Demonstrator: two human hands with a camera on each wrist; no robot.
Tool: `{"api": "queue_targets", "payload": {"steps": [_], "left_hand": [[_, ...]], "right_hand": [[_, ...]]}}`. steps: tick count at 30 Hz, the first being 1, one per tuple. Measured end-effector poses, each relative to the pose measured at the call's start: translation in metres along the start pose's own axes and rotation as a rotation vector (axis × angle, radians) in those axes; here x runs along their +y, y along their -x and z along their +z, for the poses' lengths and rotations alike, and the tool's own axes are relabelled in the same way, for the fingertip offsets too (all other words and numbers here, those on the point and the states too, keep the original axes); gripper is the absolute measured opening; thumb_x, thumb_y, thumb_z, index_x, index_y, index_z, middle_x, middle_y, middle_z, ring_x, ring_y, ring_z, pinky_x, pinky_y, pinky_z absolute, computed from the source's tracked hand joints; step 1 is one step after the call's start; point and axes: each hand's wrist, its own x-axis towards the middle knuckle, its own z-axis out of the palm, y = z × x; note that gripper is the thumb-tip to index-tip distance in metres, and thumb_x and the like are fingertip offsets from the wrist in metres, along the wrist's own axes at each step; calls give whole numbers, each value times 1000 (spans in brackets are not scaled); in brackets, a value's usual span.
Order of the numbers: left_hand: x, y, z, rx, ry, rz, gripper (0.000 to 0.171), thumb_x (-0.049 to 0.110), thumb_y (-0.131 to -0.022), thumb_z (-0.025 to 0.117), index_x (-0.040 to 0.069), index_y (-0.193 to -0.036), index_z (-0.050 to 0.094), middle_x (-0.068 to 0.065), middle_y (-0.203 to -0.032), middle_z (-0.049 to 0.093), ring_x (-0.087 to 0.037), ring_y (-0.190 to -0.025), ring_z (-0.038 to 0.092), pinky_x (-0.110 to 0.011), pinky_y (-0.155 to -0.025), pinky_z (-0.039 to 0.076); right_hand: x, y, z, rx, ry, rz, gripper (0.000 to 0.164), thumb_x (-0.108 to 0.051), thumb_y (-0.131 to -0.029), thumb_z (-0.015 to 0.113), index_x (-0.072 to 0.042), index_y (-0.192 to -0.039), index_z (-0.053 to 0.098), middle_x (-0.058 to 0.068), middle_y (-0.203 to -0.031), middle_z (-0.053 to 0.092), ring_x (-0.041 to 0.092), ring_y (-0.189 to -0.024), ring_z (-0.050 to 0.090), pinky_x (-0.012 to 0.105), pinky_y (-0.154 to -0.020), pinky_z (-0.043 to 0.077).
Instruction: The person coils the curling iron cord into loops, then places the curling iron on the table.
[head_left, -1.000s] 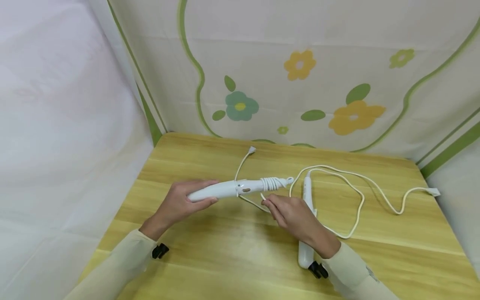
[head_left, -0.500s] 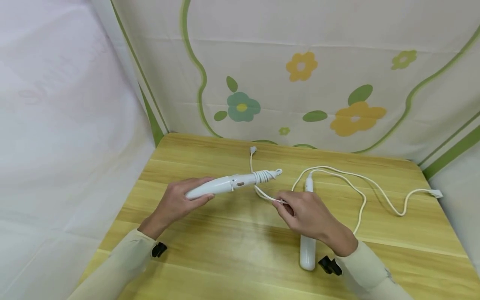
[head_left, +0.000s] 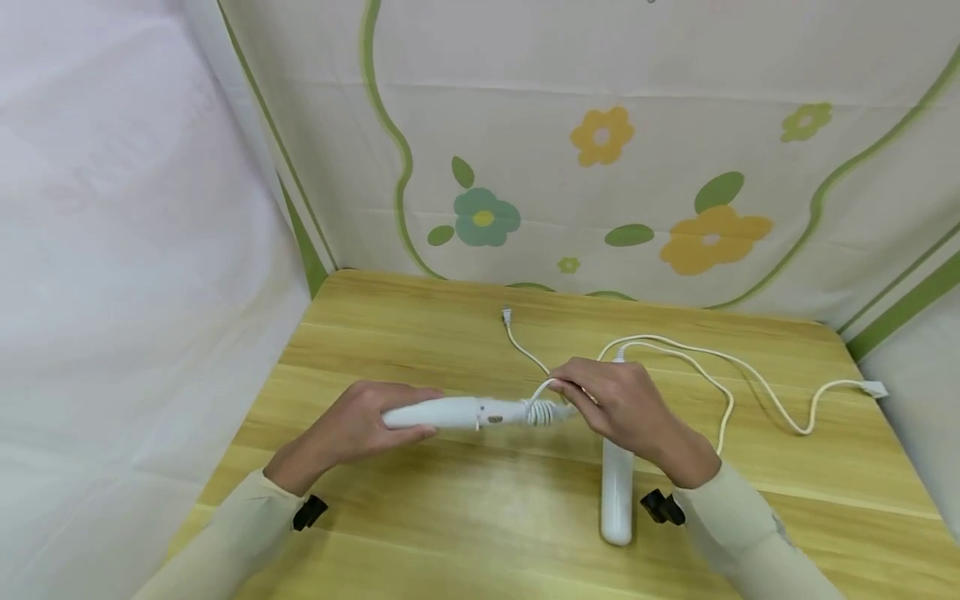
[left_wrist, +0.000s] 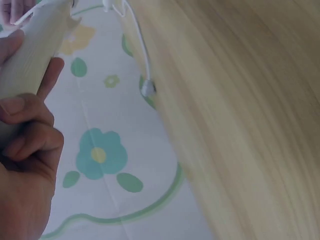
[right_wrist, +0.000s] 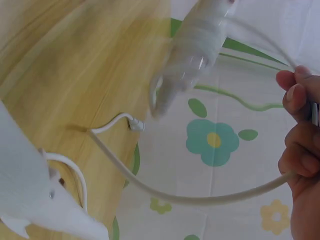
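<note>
Now the right hand [head_left: 622, 402], pinching a thin white cord [right_wrist: 200, 201], has lifted it above the cord-wrapped end of the long, smooth white wand [head_left: 444, 413] between the hands, gripped in the curled left hand [head_left: 358, 423], so winding seems partway done.

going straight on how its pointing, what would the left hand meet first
Probably the right hand, by the head view, though depth is unclear; the held white wand might pass beneath.

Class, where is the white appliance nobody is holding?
Head view: the unheld appliance lies on the table, right of centre, partly hidden by the right hand.
</note>
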Motion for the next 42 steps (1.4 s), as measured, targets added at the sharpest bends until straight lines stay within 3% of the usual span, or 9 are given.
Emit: {"api": "queue_targets", "payload": {"steps": [5,12,18,23,26,28,30,34,42], "left_hand": [[7,0,-7,-70,163,24,41,19,-90,90,14,-130,81,-6,-115,84,-7,-89,76,-24,-69,61],[6,4,-8,-111,430,-56,41,8,-89,89,5,-129,80,-15,-118,82,-6,-77,71,-30,-62,60],[4,6,-5,-114,568,-109,39,-2,-91,81,-1,-130,77,-21,-119,81,-9,-76,69,-32,-61,59],[5,5,-2,-42,609,-158,38,-3,-92,81,-5,-129,76,-19,-120,81,-12,-83,71,-33,-67,61],[8,4,-1,6,610,-186,37,-1,-92,81,-6,-128,76,-19,-121,81,-13,-81,70,-32,-65,60],[9,3,0,33,602,-219,37,0,-92,82,-6,-128,77,-19,-122,81,-13,-78,68,-32,-63,59],[10,3,1,65,581,-249,37,1,-92,82,-4,-128,77,-25,-123,79,-13,-76,67,-32,-61,58],[9,1,4,127,549,-320,38,3,-94,82,1,-131,78,-23,-126,78,-15,-78,68,-32,-62,59],[6,-1,10,156,486,-309,40,5,-94,84,7,-133,78,-17,-129,79,-17,-86,73,-34,-67,62]], "right_hand": [[9,-1,-1,-9,-31,-32,36,-33,-117,52,-13,-100,76,-7,-82,74,-2,-60,53,20,-53,47],[16,7,7,-88,-126,38,37,-36,-116,53,-13,-101,78,-7,-85,76,-4,-63,49,18,-57,45],[15,15,17,-93,-178,55,32,-32,-116,56,-16,-101,80,-8,-85,77,-5,-63,52,18,-60,49],[10,16,22,-73,-199,60,32,-35,-116,54,-18,-103,77,-10,-84,75,-1,-68,61,21,-64,53],[7,22,26,-53,-231,53,6,-13,-105,72,-12,-109,77,-2,-92,81,9,-75,74,25,-69,60],[6,25,31,-9,-221,7,7,-3,-101,74,-4,-108,75,6,-92,81,17,-75,77,28,-68,62],[4,28,34,16,-183,-13,1,-4,-102,73,-3,-101,73,7,-84,76,14,-69,71,23,-64,58],[-3,27,38,17,-131,7,41,-35,-117,51,-11,-93,75,-6,-72,63,0,-63,49,18,-59,43],[-12,26,37,-103,-109,70,29,-24,-115,59,-18,-88,69,-14,-62,51,-8,-57,37,13,-55,36]]}}
